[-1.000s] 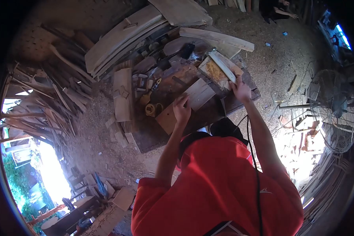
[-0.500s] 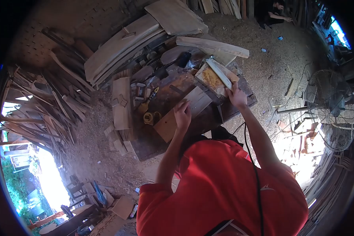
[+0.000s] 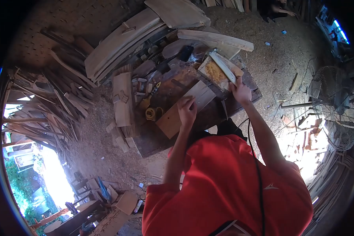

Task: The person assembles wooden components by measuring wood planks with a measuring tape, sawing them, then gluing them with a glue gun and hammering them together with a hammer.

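My left hand point(image 3: 187, 111) is over a flat wooden board point(image 3: 170, 122) on the dark workbench point(image 3: 151, 146). Its fingers are pressed together, and anything between them is too small to make out. At the right, my right hand point(image 3: 241, 93) has its fingers closed round the near end of a long pale strip point(image 3: 223, 67). That strip lies slanted across a squarish panel point(image 3: 214, 74) with a yellow-brown patch. A yellow round tool point(image 3: 150, 114), perhaps a tape measure, sits left of the board.
Curved planks point(image 3: 124, 43) are stacked behind the bench, with a short stack of boards point(image 3: 123, 98) on its left. Scrap wood point(image 3: 59, 106) is heaped farther left. A wire fan point(image 3: 329, 92) stands at the right. Another person point(image 3: 277, 10) crouches at the back right.
The view has shifted slightly. My left hand has turned a little above the board, its fingers still together. My right hand remains at the strip's near end.
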Available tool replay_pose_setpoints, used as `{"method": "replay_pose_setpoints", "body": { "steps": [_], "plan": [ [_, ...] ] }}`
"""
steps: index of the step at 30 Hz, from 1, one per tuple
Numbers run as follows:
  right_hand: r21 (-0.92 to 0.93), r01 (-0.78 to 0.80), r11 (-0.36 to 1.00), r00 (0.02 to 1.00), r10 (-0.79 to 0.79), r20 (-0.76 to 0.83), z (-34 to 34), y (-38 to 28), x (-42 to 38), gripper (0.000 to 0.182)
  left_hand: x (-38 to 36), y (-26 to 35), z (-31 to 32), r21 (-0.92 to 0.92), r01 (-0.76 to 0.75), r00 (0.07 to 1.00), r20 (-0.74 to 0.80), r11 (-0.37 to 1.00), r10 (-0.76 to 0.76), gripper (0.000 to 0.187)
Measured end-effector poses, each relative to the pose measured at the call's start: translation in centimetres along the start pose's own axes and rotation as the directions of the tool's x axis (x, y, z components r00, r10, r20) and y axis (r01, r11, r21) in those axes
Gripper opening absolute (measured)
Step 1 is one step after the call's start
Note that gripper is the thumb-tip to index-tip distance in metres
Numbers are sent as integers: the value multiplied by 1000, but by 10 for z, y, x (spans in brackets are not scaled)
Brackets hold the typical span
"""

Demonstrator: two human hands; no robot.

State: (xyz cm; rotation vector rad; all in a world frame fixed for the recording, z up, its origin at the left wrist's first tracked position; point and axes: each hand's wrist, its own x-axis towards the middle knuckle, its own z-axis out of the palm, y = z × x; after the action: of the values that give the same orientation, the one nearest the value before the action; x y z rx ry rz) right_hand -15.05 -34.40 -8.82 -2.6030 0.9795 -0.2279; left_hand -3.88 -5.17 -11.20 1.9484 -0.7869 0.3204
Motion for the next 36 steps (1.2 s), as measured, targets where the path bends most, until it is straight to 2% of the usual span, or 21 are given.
{"method": "replay_pose_setpoints", "body": {
  "steps": [2, 9, 16, 23, 27, 30, 31, 36],
  "plan": [
    [-4, -7, 1000, 1000, 7, 1, 0, -2, -1, 55, 2, 6, -3, 21, -40, 999, 26, 999, 40, 22],
    [-3, -25, 1000, 999, 25, 26, 0, -5, -2, 57, 3, 10, -5, 40, -25, 998, 50, 999, 23, 22],
    [7, -6, 1000, 1000, 7, -17, 0, -5, -3, 53, 4, 15, -4, 84, -51, 997, 55, 995, 47, 22],
    [-50, -30, 998, 999, 32, 35, -2, -7, -3, 60, 0, 15, -1, 143, -61, 995, 85, 988, 49, 22],
    [-23, -94, 995, 992, 95, 88, -12, -13, -5, 58, 0, 16, -2, 162, -16, 996, 84, 987, 2, 17],
    [38, -85, 996, 994, 82, 74, -16, -17, -6, 57, 1, 17, 0, 149, -32, 999, 38, 988, 27, 22],
    [39, -42, 998, 999, 42, -4, -9, -13, -6, 56, 2, 18, 0, 154, -28, 999, 37, 988, 23, 22],
    [53, -24, 998, 999, 25, -23, -4, -9, -5, 54, 2, 20, 3, 153, 17, 1000, 21, 988, -20, 22]
  ]
}}
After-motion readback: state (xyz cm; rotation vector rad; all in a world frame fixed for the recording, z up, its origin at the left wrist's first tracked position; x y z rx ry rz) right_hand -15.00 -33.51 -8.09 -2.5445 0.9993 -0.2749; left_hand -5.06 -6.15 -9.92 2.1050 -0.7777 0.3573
